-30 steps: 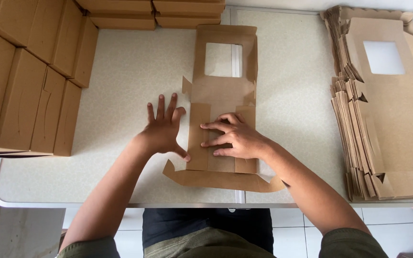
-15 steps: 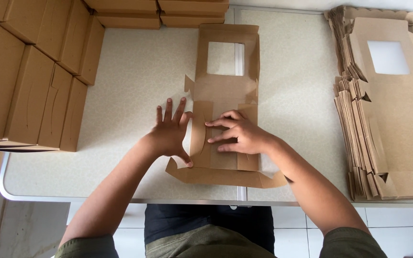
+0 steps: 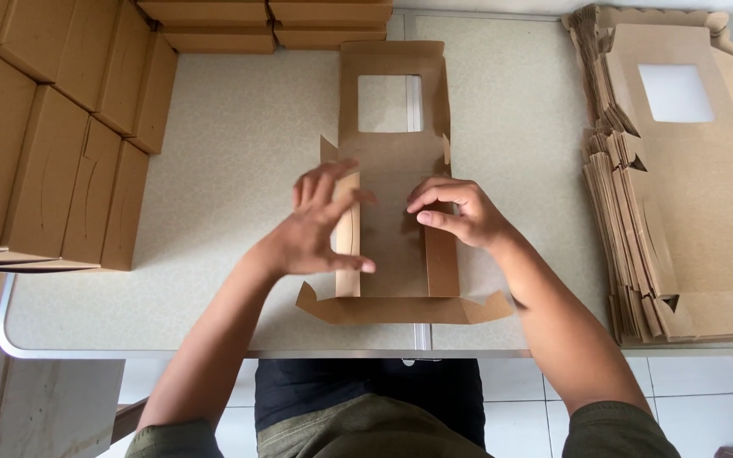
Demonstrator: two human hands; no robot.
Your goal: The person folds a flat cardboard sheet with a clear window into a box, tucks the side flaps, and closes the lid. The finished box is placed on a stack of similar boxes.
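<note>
A flat brown cardboard box blank (image 3: 392,203) with a square window cut near its far end lies on the table (image 3: 231,170) in front of me. My left hand (image 3: 320,225) has its fingers around the blank's left side flap, which stands raised on edge. My right hand (image 3: 460,212) rests fingertips-down on the right side flap, pressing it against the middle panel. The near flap with angled tabs lies flat at the table's front edge.
A tall stack of identical flat blanks (image 3: 689,178) sits at the right. Assembled brown boxes (image 3: 53,136) stand in rows at the left, and more boxes (image 3: 265,21) line the far edge. Tiled floor shows below the table.
My left hand has lifted from flat on the table and raised the left side flap. My right hand has shifted from the middle panel to the right flap.
</note>
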